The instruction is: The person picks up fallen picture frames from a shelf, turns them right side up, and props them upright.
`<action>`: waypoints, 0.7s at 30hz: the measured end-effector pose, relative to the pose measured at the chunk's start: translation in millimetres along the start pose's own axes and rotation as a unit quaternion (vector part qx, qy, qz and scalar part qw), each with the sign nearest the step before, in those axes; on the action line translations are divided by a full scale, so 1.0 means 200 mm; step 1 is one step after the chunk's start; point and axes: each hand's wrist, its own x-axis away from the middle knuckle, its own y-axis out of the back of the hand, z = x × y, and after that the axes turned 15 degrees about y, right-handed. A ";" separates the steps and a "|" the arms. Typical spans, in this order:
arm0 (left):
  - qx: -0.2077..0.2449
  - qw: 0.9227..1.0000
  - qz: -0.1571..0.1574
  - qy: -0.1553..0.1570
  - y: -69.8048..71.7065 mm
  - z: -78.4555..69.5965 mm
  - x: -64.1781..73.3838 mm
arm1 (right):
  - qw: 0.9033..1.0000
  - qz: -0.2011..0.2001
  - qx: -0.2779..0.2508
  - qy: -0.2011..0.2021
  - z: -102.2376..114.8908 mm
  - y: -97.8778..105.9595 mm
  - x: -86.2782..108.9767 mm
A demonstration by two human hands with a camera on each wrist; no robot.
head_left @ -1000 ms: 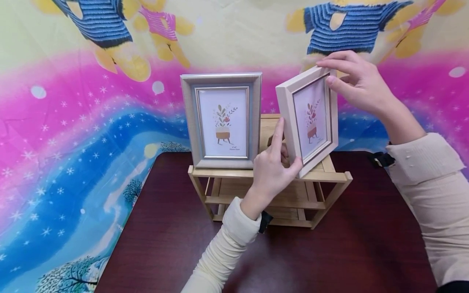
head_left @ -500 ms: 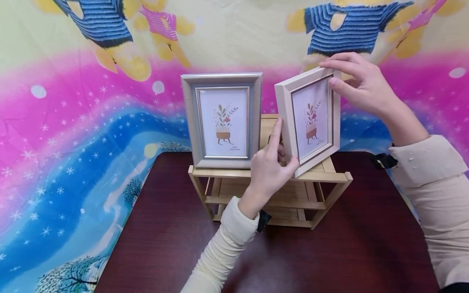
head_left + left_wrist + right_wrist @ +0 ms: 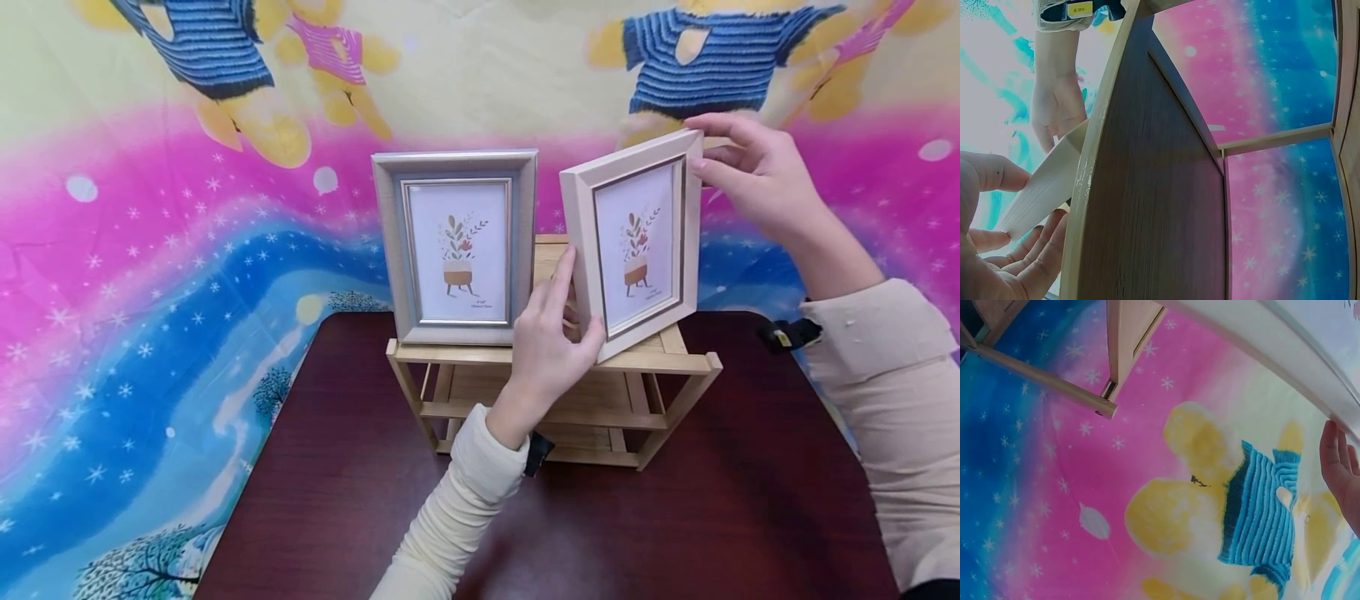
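Observation:
A cream picture frame [image 3: 637, 246] with a plant print stands angled on the right part of the wooden rack's top [image 3: 645, 361]. My left hand [image 3: 546, 346] grips its lower left edge, thumb at the front corner and index finger along the side. At the upper right corner, my right hand [image 3: 765, 171] pinches the frame, thumb toward the front and index finger on top. The left wrist view shows the frame's edge [image 3: 1044, 184] between left thumb and fingers. In the right wrist view, the right fingers [image 3: 1329, 447] meet the frame's border [image 3: 1260, 344].
A silver-grey picture frame [image 3: 457, 333] stands upright on the rack's left part, close beside my left hand. The rack has lower shelves [image 3: 540, 408] and stands on a dark red-brown table [image 3: 337, 500]. Behind hangs a colourful printed backdrop [image 3: 225, 275].
The cream frame has turned to face more toward the front. My right hand has shifted a little right and slid toward the corner; my left hand has moved slightly left with the lower edge.

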 end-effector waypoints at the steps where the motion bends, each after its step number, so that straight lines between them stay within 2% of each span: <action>1: 0.004 1.000 -0.001 -0.001 0.00 0.00 0.00 | 1.000 -0.006 -0.011 0.005 0.00 0.00 0.00; 7: 0.021 1.000 -0.002 -0.001 0.00 0.01 0.00 | 0.998 -0.024 -0.045 0.027 -0.02 0.00 0.00; 16: 0.022 1.000 -0.014 -0.005 0.00 0.02 -0.01 | 0.999 -0.030 -0.028 0.019 -0.01 0.02 0.02; 21: 0.009 1.000 -0.018 -0.006 0.00 0.02 -0.01 | 0.995 -0.045 -0.084 0.025 -0.01 0.03 0.03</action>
